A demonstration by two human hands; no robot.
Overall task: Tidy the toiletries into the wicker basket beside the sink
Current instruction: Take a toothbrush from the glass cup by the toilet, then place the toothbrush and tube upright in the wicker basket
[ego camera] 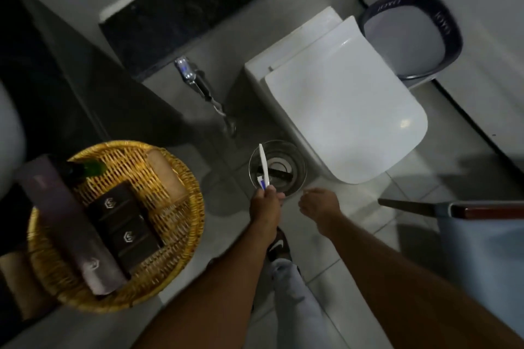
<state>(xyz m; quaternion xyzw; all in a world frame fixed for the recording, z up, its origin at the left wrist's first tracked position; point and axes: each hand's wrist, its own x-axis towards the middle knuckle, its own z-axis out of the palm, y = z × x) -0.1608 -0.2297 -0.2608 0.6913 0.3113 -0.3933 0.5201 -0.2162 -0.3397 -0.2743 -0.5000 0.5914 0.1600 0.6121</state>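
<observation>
A round wicker basket sits on the dark counter at the left. It holds a purple tube, two dark boxes, a green bottle and a beige bar. My left hand grips the near rim of a clear glass, held out over the floor to the right of the basket. A white tube or brush stands in the glass against my fingers. My right hand hovers just right of the glass, fingers loosely curled, holding nothing.
A white toilet with its lid down stands ahead. A dark-rimmed bin sits behind it at the right. A chrome sprayer and hose hang beside the toilet. The white sink edge shows at far left.
</observation>
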